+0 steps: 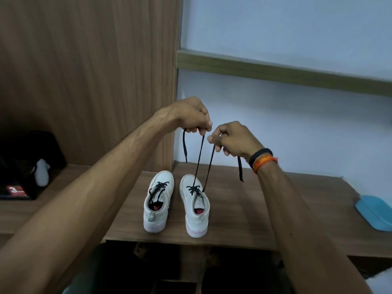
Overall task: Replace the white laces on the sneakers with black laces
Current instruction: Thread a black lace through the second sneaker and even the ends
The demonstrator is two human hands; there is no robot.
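open wooden surface (265, 209) lies right of the right sneaker (196, 209), up to a blue object (375, 213). a narrow gap separates it from the left sneaker (158, 205). two taut black lace (199, 162) strands rise above the right sneaker. wood panel (89, 71) blocks the rear left.

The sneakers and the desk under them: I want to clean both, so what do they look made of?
The sneakers look like off-white fabric or matte synthetic, no shine, with paler rubbery-looking soles; which exactly is unclear. The desk shows brown wood grain with a flat, even sheen, likely laminate or veneer rather than raw wood.
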